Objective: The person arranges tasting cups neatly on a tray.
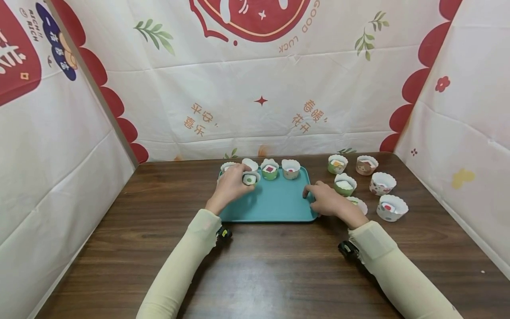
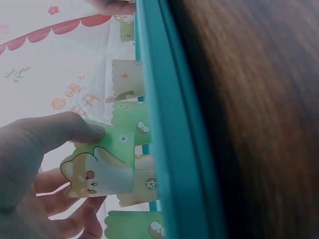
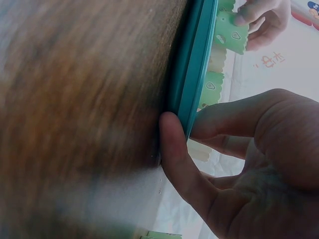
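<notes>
Cup: your left hand pinches this green paper cup at the tray's far-left corner; the left wrist view shows your thumb pressed on its printed wall and the other fingers curled beneath.
Cup from fingers: it sits at about 2 o'clock from your left knuckles, between thumb and fingertips, its mouth facing up. Whether its base touches the tray, you cannot tell.
Tray: teal, long axis running 9 to 3 o'clock across the surface, square in front of you.
Right hand: it grips the tray's right rim; the right wrist view shows the thumb under the edge and the fingers curled over it.
Back row: three more cups stand along the tray's 12 o'clock edge, a white one, a green one and a pale one, with another partly hidden behind your left hand.
Loose cups: off the tray at 3 o'clock, on the bare surface, stand six more; the nearest is just beside your right knuckles, one half hidden by that wrist.
Nearer hand: your left owns the held cup; your right is well apart from it, across the tray's width.
Free space: the tray's near half, toward 6 o'clock, carries no cups.
</notes>
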A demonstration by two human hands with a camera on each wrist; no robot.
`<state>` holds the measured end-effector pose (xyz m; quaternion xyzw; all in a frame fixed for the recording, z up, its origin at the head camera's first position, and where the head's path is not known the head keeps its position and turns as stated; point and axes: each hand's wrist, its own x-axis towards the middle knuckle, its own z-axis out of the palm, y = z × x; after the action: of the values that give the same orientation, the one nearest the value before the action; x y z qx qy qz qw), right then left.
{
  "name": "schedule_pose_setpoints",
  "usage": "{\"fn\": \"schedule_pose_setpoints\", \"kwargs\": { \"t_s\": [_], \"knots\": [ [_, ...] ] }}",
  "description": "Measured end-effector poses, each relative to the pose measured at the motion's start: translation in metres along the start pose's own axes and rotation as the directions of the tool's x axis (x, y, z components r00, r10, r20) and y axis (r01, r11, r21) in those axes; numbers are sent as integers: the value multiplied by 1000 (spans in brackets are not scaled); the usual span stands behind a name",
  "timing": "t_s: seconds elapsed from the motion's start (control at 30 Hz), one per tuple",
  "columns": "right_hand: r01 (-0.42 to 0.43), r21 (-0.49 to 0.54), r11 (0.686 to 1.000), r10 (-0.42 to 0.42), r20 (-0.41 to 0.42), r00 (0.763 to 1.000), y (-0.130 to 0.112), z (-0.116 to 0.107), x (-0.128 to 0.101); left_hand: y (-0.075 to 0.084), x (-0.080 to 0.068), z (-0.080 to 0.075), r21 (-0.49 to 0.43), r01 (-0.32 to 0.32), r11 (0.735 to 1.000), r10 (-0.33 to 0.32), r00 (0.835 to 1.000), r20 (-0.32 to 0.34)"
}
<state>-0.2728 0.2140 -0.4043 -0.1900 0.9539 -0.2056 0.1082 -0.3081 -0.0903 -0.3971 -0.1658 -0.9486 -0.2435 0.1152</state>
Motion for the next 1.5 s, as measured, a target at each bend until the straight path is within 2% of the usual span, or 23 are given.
{"fn": "schedule_pose_setpoints", "kwargs": {
  "t_s": [0.17,0.4,0.63,1.13,1.5],
  "knots": [
    [4,-7,1000,-4,-2,1000,2,0,1,0,1,4,32,-3,999,3,1000,13],
    [-1,3,1000,1,2,1000,3,1,1,-1,-1,7,48,12,999,-15,997,72],
    [2,0,1000,-2,-2,1000,3,0,1,-3,-1,6,58,-8,998,3,996,87],
    [-11,-4,1000,11,6,1000,0,0,1,-7,0,6,-10,-14,1000,14,998,55],
    [-5,4,1000,5,8,1000,-2,-1,-1,-7,0,6,11,-20,1000,19,998,58]
  ]
}}
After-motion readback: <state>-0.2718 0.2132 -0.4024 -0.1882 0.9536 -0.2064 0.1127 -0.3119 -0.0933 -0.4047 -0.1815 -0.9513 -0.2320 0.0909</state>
